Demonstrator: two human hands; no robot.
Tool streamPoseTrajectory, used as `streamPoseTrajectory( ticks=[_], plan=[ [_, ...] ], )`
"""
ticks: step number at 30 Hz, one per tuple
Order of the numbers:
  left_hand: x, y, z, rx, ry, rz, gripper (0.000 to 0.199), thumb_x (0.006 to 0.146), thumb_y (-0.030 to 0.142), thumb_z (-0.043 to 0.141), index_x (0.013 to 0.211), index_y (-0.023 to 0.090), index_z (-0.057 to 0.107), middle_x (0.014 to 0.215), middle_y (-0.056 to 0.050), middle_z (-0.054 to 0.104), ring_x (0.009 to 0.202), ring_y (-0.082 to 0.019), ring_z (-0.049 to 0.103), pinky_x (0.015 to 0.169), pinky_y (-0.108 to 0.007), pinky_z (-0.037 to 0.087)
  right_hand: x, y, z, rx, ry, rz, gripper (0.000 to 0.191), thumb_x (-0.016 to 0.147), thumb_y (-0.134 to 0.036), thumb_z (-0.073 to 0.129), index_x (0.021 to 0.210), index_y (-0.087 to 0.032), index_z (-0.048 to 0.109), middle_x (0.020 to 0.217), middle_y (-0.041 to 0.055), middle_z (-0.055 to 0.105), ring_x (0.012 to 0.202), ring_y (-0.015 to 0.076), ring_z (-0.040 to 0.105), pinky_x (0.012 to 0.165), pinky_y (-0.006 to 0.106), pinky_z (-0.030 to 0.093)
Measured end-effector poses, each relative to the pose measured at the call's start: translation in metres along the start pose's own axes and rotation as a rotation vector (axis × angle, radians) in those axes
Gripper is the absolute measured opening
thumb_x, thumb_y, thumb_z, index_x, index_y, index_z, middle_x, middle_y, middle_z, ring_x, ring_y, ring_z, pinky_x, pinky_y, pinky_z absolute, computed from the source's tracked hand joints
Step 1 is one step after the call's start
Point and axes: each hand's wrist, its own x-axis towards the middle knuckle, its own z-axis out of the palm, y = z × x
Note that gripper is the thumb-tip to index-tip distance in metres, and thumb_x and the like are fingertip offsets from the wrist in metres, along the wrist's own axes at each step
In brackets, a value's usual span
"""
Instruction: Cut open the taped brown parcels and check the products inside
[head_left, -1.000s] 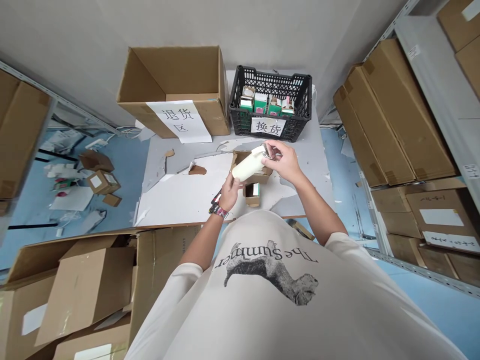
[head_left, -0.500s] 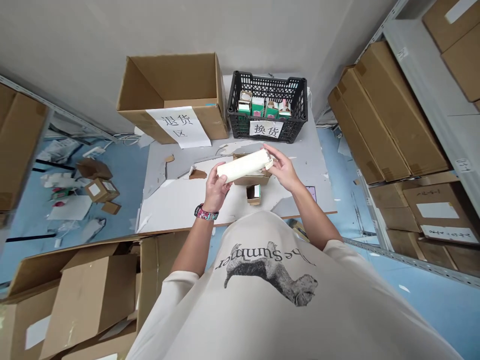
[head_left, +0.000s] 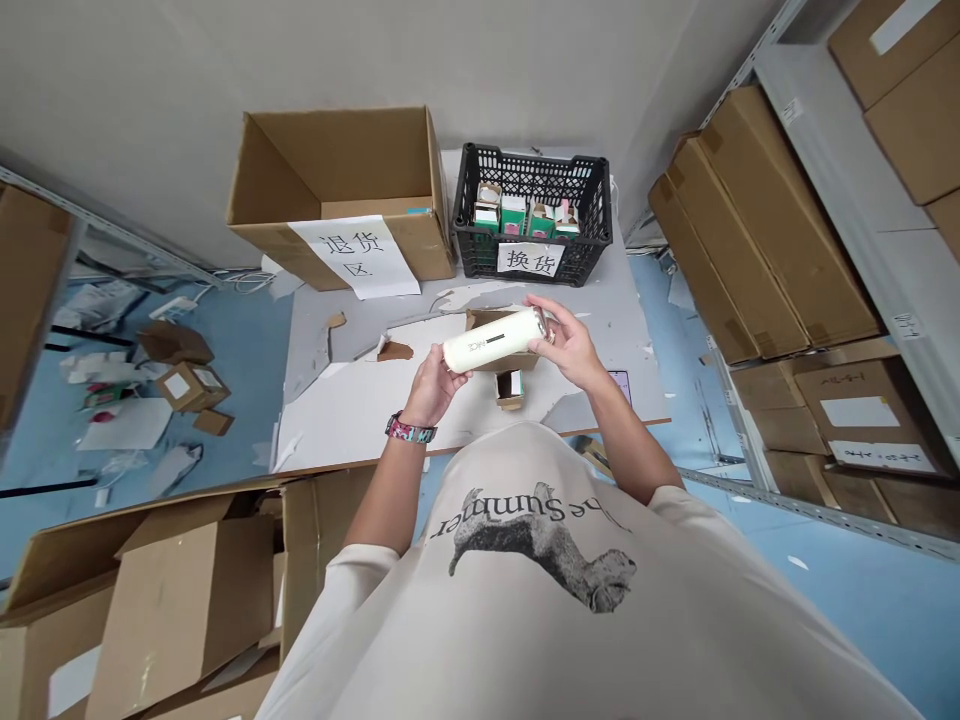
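The one view looks from the wearer's head, on the near side of the table [head_left: 352, 415], facing forward and steeply down over it. The lens is nearest the shirt [head_left: 525, 655], this side of the table; the left hand [head_left: 431, 385] and right hand [head_left: 568, 345], above the table, lie farther off. The wide field reaches the wall [head_left: 540, 70] behind the table and the floor [head_left: 247, 345] on either side of it.
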Motion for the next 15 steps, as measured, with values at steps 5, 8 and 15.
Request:
streamPoseTrajectory(
  ticks=[5,8,15],
  plan=[
    [-0.003,0.003,0.005,-0.170,-0.005,-0.098,0.068,0.100,0.068,0.087,0.141,0.017,0.074,0.132,-0.016,0.084,0.098,-0.021,0.083,0.079,-0.028,0.071,0.007,0.000,0.003,0.067,0.069,-0.043,0.087,0.083,-0.072,0.100,0.157,-0.035,0.074,0.172,0.0110,0.065,0.155,0.0382,0.066,0.131,0.056,0.056],
    [-0.011,0.005,0.008,-0.176,-0.050,-0.102,0.071,0.095,0.064,0.093,0.147,0.021,0.072,0.139,-0.015,0.083,0.099,-0.023,0.084,0.083,-0.033,0.072,0.010,0.001,0.012,0.134,0.140,-0.032,0.089,0.082,-0.074,0.101,0.158,-0.036,0.073,0.169,0.0087,0.069,0.159,0.0381,0.064,0.135,0.058,0.053],
    [-0.021,-0.002,0.013,0.004,-0.074,0.082,0.081,0.091,0.064,0.096,0.156,0.028,0.067,0.162,-0.017,0.071,0.140,-0.037,0.076,0.112,-0.054,0.070,0.016,-0.010,0.035,0.165,0.231,-0.045,0.086,0.087,-0.079,0.095,0.160,-0.040,0.072,0.169,0.0062,0.070,0.167,0.0385,0.056,0.137,0.059,0.052]
  ],
)
